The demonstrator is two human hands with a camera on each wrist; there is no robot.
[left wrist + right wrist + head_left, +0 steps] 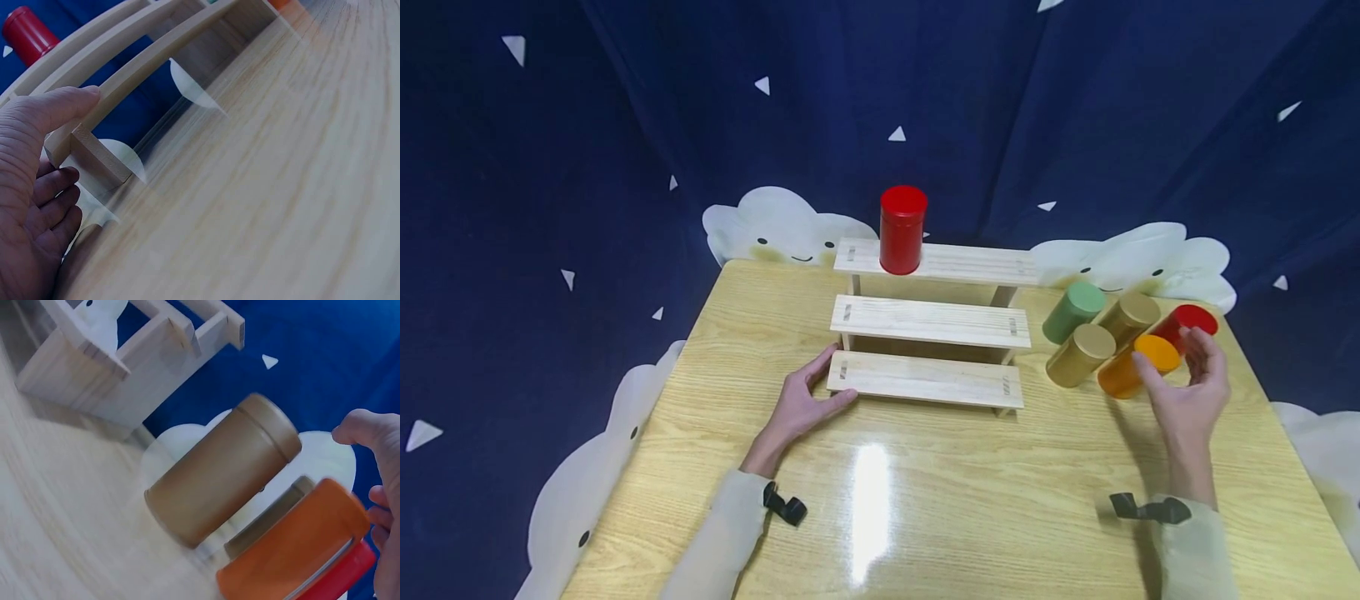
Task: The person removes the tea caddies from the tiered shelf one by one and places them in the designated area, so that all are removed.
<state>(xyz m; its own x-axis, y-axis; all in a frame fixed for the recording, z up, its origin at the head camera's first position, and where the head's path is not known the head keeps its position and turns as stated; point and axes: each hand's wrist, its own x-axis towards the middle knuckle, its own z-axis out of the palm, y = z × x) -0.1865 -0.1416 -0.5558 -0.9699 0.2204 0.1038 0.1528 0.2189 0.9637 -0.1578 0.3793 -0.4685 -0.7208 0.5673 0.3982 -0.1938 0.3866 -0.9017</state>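
Observation:
My left hand (801,408) holds the left end of the lowest tier of a three-tier wooden display stand (925,377). In the left wrist view, its thumb (69,106) lies along the front edge and the fingers curl beside the end panel. My right hand (1195,392) is spread over an orange canister (1123,373), thumb apart from the fingers; in the right wrist view the thumb stands clear of the orange canister (294,540). Whether the fingertips touch it cannot be told. A red canister (1197,319) stands just behind, partly hidden by the fingers.
Another red canister (901,233) stands upright on the top tier, left of its middle. Right of the stand are a green canister (1071,315) and two gold canisters, one nearer (1078,357) and one farther (1129,317). A dark blue curtain (970,100) hangs behind the wooden table (1000,500).

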